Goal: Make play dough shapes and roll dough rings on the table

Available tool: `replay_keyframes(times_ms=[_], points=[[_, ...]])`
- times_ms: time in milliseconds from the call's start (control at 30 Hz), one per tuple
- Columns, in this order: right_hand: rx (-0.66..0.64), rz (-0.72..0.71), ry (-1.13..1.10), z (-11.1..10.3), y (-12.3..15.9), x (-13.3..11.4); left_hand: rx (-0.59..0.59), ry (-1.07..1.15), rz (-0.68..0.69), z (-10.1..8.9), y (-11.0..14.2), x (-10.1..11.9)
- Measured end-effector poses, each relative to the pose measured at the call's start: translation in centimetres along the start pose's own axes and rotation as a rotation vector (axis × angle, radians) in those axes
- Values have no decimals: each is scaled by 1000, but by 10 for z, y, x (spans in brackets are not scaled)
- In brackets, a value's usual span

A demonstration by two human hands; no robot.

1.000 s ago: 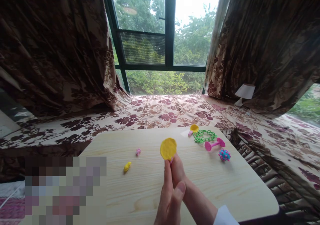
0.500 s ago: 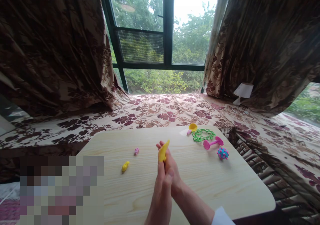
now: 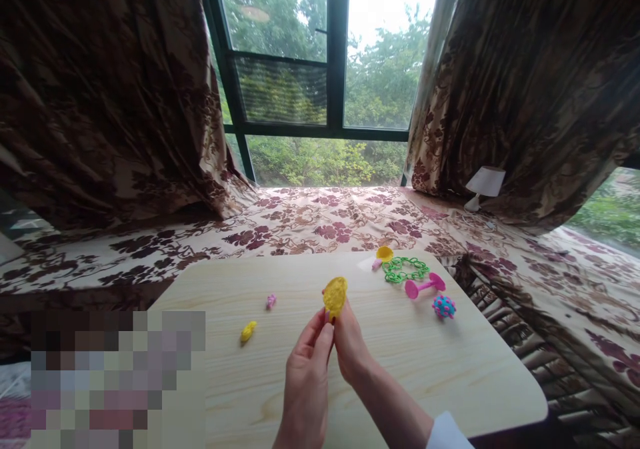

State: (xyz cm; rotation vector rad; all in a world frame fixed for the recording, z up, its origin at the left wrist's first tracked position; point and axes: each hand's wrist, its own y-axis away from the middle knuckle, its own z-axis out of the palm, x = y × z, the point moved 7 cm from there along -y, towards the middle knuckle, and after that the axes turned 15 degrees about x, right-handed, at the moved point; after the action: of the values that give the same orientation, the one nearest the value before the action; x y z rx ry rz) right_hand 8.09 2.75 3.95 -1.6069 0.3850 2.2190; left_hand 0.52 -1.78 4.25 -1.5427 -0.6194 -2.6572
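Observation:
Over the pale wooden table [image 3: 410, 369], my left hand [image 3: 306, 376] and my right hand [image 3: 350, 346] meet at the fingertips. Both pinch the short pink stem under a yellow textured disc [image 3: 335, 295], which stands up above the fingers and faces me at a slight angle. A white cuff shows at my right wrist. A small yellow piece [image 3: 247, 331] and a small pink piece [image 3: 271, 300] lie on the table to the left of my hands.
At the table's far right lie a green chain ring [image 3: 403, 270], a pink dumbbell-shaped piece [image 3: 423, 284], a blue and pink spiky ball [image 3: 443, 306] and a yellow-capped pink piece [image 3: 382, 256]. A floral cloth covers the ledge behind. A white lamp [image 3: 483, 186] stands at the right.
The yellow disc faced me, then turned edge-on between my pressed hands, and now faces me again. My hands have drawn slightly apart, with only the fingertips together.

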Motion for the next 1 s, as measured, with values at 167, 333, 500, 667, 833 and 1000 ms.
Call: replay_keyframes(times_ms=[167, 333, 500, 667, 833, 1000], points=[[-10, 136, -4, -33, 9, 0, -1, 153, -233, -15, -15, -11], [-137, 110, 74, -46, 27, -11, -24, 80, -256, -17, -13, -25], [-72, 75, 91, -49, 25, -13, -165, -66, -252, -12, -3, -25], [-60, 91, 56, -47, 25, -12, -141, -215, -123, -17, -7, -16], [-58, 85, 30, -42, 29, -13, -104, -235, -7, -15, -10, -10], [-50, 82, 9, -42, 25, -12, -119, -232, -33, -8, -7, -6]])
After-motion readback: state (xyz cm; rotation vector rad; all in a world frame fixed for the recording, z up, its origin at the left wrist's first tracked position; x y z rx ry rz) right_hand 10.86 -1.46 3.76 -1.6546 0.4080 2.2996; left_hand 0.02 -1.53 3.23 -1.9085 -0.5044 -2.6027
